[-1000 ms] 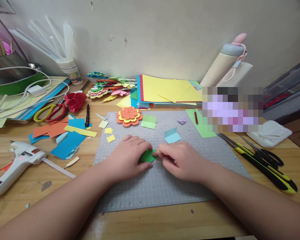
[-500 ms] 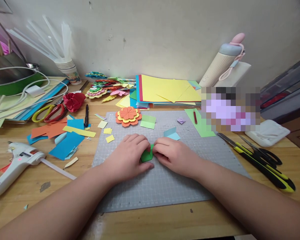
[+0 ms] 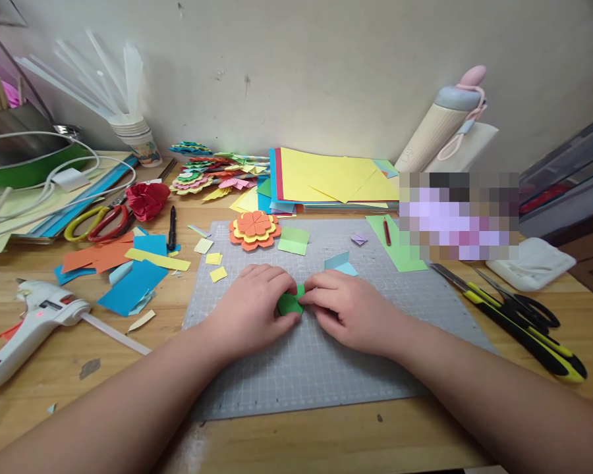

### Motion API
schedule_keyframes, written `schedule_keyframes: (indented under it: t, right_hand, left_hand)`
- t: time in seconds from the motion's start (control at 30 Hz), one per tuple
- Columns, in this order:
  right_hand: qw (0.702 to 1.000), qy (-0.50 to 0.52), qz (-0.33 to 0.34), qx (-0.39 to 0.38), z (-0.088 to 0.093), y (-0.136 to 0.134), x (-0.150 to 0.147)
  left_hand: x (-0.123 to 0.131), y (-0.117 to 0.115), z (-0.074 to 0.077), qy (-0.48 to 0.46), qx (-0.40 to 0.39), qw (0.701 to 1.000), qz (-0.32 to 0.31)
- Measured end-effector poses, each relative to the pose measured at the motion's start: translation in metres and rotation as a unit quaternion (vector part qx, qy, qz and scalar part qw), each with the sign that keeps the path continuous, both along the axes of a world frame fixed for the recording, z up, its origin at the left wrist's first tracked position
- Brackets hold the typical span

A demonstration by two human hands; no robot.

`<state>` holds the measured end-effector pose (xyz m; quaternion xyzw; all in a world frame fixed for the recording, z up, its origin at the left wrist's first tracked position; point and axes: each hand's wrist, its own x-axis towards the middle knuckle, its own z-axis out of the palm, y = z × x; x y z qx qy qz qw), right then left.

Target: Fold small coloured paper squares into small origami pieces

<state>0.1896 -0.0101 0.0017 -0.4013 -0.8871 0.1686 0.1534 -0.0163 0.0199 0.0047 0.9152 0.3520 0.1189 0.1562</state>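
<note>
A small piece of green paper [image 3: 290, 305], creased and partly folded, rests on the grey cutting mat [image 3: 296, 368] between my hands. My left hand [image 3: 257, 304] grips its left side, with the thumb at the lower edge and the fingers curled over the top. From the right, my right hand [image 3: 348, 308] pinches the paper's right edge with its fingertips. Behind them on the mat lie an orange and yellow paper flower [image 3: 255, 229], a creased light green paper [image 3: 293, 241], a folded light blue paper [image 3: 342, 264] and a small folded purple paper [image 3: 359, 239].
At left are a glue gun [image 3: 44, 316], blue paper scraps [image 3: 133, 288] and red-handled scissors [image 3: 109, 224]. A utility knife [image 3: 518, 329] and black scissors [image 3: 534, 309] lie at right. Stacked coloured paper [image 3: 326, 174] and a bottle [image 3: 432, 128] stand along the wall.
My right hand's fingers have shifted and spread slightly at the green paper's edge. The left thumb has moved up onto the paper, which now lies flatter.
</note>
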Motion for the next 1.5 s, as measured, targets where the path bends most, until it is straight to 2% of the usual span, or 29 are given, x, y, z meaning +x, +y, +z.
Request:
schedule_keyframes:
  t: [0.2,0.47,0.6,1.0,1.23,1.5]
  right_hand:
    - [0.999,-0.020,0.022,0.014,-0.001,0.005,-0.001]
    - [0.992,-0.065,0.036,0.102,-0.005,0.006,-0.002]
    - [0.994,-0.042,0.035,0.098,-0.005,0.006,-0.001]
    - [0.992,-0.047,0.065,0.101,-0.004,0.006,0.003]
    - [0.989,-0.080,0.071,0.097,0.005,-0.003,0.001]
    - [0.992,-0.091,0.055,0.069,0.007,-0.007,-0.003]
  left_hand:
    - [0.001,0.000,0.003,0.011,0.004,1.000,-0.007]
    - [0.001,-0.002,0.008,0.025,0.004,1.000,-0.011]
    - [0.000,-0.003,0.007,0.039,0.028,0.999,-0.025]
    - [-0.001,-0.003,0.006,0.008,0.072,0.987,-0.145]
    - [-0.002,-0.001,0.002,0.015,0.055,0.987,-0.151]
    - [-0.003,-0.003,0.008,0.019,0.039,0.986,-0.162]
